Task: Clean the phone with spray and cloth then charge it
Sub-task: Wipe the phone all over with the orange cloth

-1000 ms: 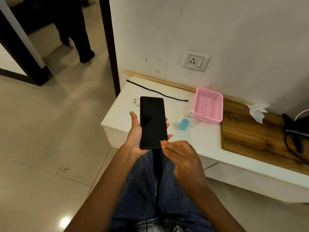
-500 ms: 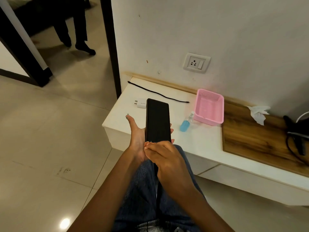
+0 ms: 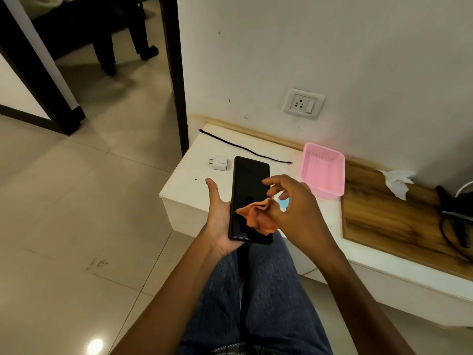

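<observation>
Phone (image 3: 249, 198) lies cradled in the left hand (image 3: 220, 221) above the lap as the right hand (image 3: 294, 213), fingers loosely spread, now drags an orange cloth (image 3: 258, 216) (bunched, barely visible a second ago) across the screen; wiping proceeds, charging waits.

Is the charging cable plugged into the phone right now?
No, the black cable lies loose on the white table behind the phone, which rests in the left hand.
</observation>
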A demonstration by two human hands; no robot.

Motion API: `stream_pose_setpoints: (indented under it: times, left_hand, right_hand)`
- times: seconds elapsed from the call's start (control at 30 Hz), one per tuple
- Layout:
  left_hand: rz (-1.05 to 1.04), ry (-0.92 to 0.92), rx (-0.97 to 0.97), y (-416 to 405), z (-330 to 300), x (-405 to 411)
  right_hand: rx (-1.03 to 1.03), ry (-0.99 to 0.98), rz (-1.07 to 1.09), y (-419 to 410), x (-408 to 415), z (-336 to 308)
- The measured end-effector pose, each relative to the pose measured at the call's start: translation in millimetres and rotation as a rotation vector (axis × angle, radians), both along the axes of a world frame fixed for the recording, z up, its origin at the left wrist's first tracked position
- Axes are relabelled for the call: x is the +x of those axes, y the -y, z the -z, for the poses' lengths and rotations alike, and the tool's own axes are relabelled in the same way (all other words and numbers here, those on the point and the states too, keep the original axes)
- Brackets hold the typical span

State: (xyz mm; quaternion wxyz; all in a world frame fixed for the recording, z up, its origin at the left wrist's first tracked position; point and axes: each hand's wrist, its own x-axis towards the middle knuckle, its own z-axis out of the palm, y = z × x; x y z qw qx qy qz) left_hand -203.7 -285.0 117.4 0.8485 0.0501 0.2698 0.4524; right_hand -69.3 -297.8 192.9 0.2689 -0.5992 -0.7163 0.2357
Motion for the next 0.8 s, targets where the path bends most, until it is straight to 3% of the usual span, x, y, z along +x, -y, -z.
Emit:
stream_pose_setpoints:
  times: [0.1,0.27,0.43,0.53,0.67,0.8]
  left_hand:
    - [-0.013,0.016,-0.023,0.7,-1.9,2.6]
    - [0.01,-0.001,0.031,1.6,-1.3,2.8]
    - [0.004,0.02,0.024,3.8,-1.7,4.4]
    - [0.02,0.014,0.029,5.1,-2.4,6.8]
    - [0.044,0.022,0.029,7.0,-5.5,7.7]
    - [0.058,-0.112,0.067,10.5,-3.8,8.2]
  right_hand:
    - [0.134,0.043,0.077,-2.0,-1.2,7.9]
    - [0.23,-0.134,0.163,20.0,-5.5,11.6]
    - [0.134,-0.222,0.128,40.0,-11.9,20.2]
    - [0.101,-0.17,0.146,38.4,-13.7,22.4]
    - [0.247,-0.008,0.096,39.6,-15.9,19.1]
    - [0.233,0.084,0.076,50.0,-19.0,20.2]
